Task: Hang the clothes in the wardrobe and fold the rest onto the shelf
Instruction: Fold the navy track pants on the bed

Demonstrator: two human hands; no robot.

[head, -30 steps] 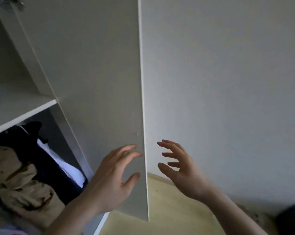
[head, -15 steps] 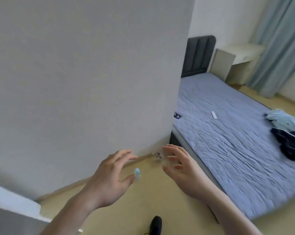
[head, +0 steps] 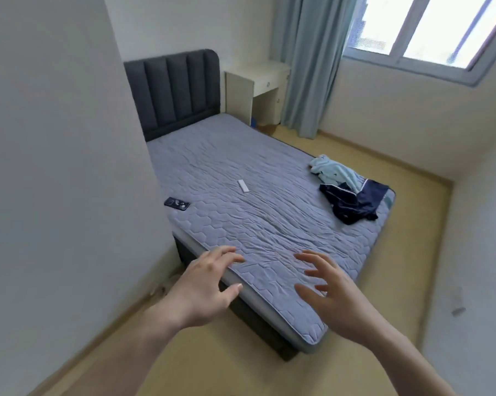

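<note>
A crumpled light blue garment (head: 333,170) and a dark navy garment (head: 355,202) with white trim lie together at the far right corner of the bed (head: 255,224). My left hand (head: 205,284) hovers over the bed's near corner, fingers spread, holding nothing. My right hand (head: 331,291) is raised beside it, fingers spread and empty. Both hands are well short of the clothes. The wardrobe is out of view.
A dark phone (head: 177,203) and a small white remote (head: 243,186) lie on the mattress. A dark padded headboard (head: 174,90), a cream bedside desk (head: 258,87) and a blue curtain (head: 306,64) stand at the back. A white wall (head: 55,167) runs along the left.
The view has swung right, away from the wardrobe door and its shelf, to the bed. Both hands stay open and now hover over the mattress's near corner.
</note>
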